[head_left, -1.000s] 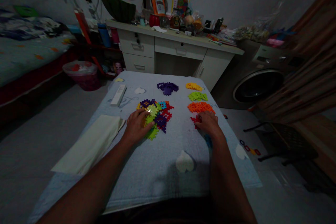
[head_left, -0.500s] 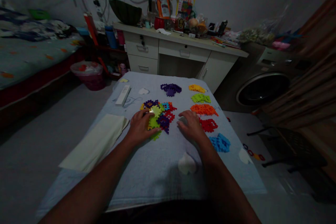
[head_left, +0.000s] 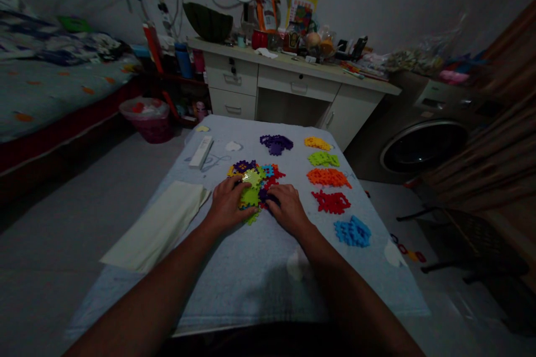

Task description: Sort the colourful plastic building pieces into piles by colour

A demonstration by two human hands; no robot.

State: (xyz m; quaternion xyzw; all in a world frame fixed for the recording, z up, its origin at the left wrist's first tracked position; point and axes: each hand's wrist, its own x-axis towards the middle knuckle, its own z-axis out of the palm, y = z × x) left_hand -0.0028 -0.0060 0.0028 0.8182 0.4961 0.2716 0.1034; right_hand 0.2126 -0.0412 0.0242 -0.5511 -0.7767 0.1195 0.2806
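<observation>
A mixed pile of plastic interlocking pieces [head_left: 254, 177], in green, purple, red, yellow and blue, lies mid-table on a light blue cloth [head_left: 251, 268]. My left hand [head_left: 228, 205] rests on the pile's near left edge, fingers curled over a green piece. My right hand [head_left: 288, 207] touches the pile's near right edge, fingers bent down on a dark purple piece. To the right lie sorted heaps: yellow [head_left: 317, 143], green [head_left: 323, 159], orange [head_left: 329, 178], red [head_left: 333, 201] and blue [head_left: 353, 231]. A purple heap [head_left: 276, 144] sits behind the pile.
A folded pale cloth [head_left: 161, 224] lies at the table's left. A white remote-like bar [head_left: 201, 152] sits at the back left. Beyond stand a cluttered white desk [head_left: 293, 75], a washing machine [head_left: 422, 139], a bed [head_left: 50, 89] and a pink bin [head_left: 147, 119].
My right hand has moved left from the red heap across the cloth to the mixed pile. The left hand has stayed on the pile. The view has tilted slightly.
</observation>
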